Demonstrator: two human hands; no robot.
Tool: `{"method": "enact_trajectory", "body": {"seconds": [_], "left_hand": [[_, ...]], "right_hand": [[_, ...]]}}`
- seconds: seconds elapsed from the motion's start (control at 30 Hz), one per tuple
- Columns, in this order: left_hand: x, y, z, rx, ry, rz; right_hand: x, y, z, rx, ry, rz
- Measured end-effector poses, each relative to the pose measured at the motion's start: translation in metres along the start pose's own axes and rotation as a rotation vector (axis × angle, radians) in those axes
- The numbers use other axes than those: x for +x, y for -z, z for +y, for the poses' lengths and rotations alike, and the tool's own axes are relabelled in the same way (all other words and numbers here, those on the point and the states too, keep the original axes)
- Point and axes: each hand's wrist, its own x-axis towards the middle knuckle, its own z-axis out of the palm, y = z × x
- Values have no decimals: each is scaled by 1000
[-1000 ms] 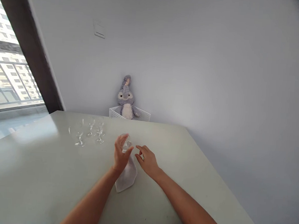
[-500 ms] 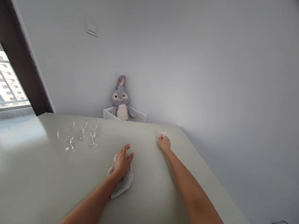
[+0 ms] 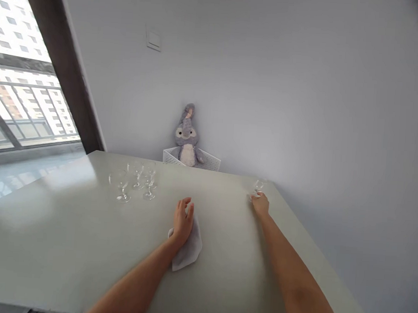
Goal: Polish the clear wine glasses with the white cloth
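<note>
My left hand [image 3: 184,220] rests over a pale grey cloth [image 3: 191,250] near the middle of the table, its fingers apart and not gripping the cloth. The arm and palm cover part of the cloth. Toward the table's far right corner, my right hand [image 3: 261,204] is closed around the lower part of a clear stemmed glass [image 3: 259,184]. Its bowl shows above my fingers. Several more clear stemmed glasses stand upright in a group on the left, among them a nearer-left glass [image 3: 122,184] and another glass [image 3: 150,183] to its right.
The pale table [image 3: 63,241] meets a plain wall at the back. Beyond its far edge, a grey plush toy [image 3: 187,138] sits in a white perforated basket [image 3: 211,162]. A dark-framed window [image 3: 27,91] is at the left, and a switch [image 3: 153,39] is on the wall.
The view has turned left, so everything sits further right in the picture. The glass in my right hand now tilts more and shows more clearly. My left hand stays over the cloth.
</note>
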Motion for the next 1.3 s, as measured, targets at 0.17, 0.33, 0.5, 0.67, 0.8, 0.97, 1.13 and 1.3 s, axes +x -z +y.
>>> {"method": "enact_trajectory", "body": {"seconds": [0.17,0.33,0.5,0.67,0.8,0.97,1.13,1.3], "left_hand": [[40,31,3,-424,129,483],[81,75,-2,-953,511,419],[92,89,-9,-1090,487,278],[93,91,-11,-1095,445,264],[92,89,-12,-1106,451,270],[87,82,-10,-1068,454,235],[73,61,4,-1002,427,89],[42,27,19,-905,318,-195]], "right_hand": [[-34,14,5,131,-8,23],[-94,21,-29,272,185,-97],[-197,26,-88,386,773,-489],[-266,22,-108,-155,1361,-615],[-271,7,-103,-231,1349,-545],[-241,3,-99,360,937,-689],[-201,27,-96,1195,189,-611],[-187,50,-98,1591,-36,-455]]}}
